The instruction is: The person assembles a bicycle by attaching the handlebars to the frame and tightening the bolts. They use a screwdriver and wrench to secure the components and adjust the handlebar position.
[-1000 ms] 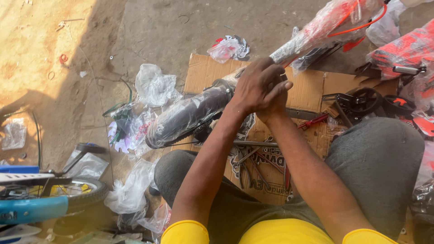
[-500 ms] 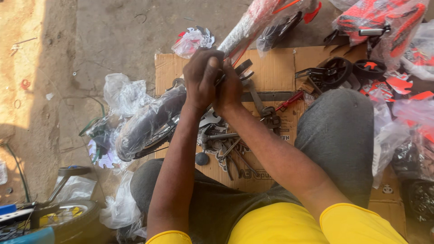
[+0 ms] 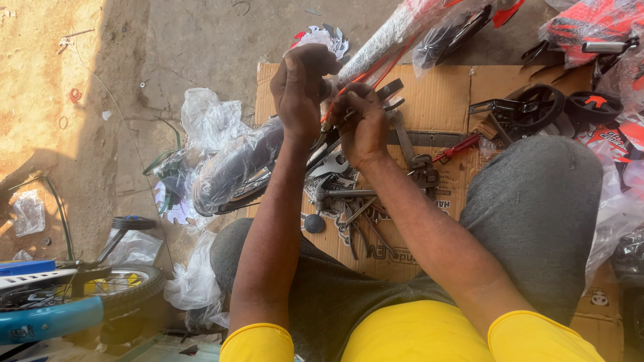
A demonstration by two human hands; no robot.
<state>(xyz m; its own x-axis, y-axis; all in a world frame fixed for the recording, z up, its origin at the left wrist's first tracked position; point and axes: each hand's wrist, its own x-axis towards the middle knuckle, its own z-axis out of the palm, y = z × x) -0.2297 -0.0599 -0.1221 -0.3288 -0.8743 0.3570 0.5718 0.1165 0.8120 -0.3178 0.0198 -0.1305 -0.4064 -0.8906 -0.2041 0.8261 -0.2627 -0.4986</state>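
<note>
My left hand is closed around the lower end of a long plastic-wrapped bicycle part with orange cables that slants up to the right. My right hand sits just beside it, fingers pinched on the same part near the orange cable. Both hands hover over a flattened cardboard sheet. Under them lies a pile of metal wrenches and pliers. What exactly sits between the fingers is hidden.
A plastic-wrapped black tyre lies left of my hands. A red-handled screwdriver and small black wheels rest on the cardboard at right. A blue bicycle stands at lower left. Crumpled plastic bags litter the concrete.
My hands, clasped together earlier, have come slightly apart, the left now higher than the right. The view has shifted, so everything sits further right and lower in frame.
</note>
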